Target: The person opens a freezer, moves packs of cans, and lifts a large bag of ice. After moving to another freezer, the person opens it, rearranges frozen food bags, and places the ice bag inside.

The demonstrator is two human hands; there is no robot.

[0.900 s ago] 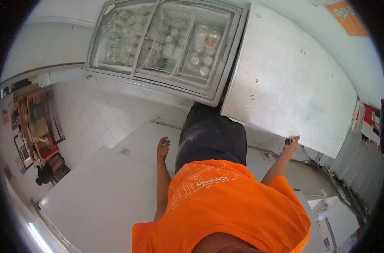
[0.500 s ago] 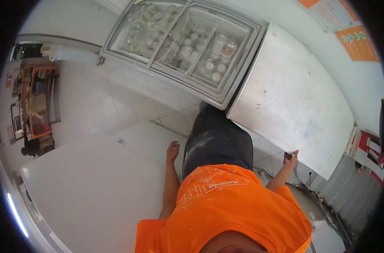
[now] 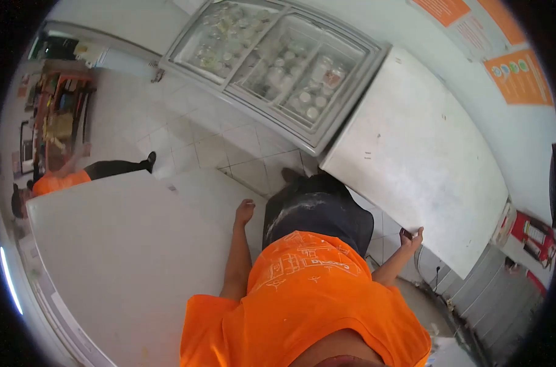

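My right hand (image 3: 411, 237) is closed on the near edge of a broad white panel (image 3: 424, 147), its thumb by the top and the other fingers partly hidden. Scuffs and small marks show on the panel's surface. My left hand (image 3: 245, 211) is held in the air with its fingers curled, beside a large white flat-topped unit (image 3: 125, 263). A pale speck shows at its fingertips; whether it holds anything I cannot make out.
A glass-topped chest freezer (image 3: 229, 90) with several lidded jars stands ahead, touching or close to the panel. Another person in an orange shirt (image 3: 64, 181) is at the far left, near an orange shelf (image 3: 61, 116). A red fire extinguisher (image 3: 531, 235) is at right.
The other person has come into view at the left. My view has shifted slightly, and my right hand is still at the panel's edge. The left hand stays curled.
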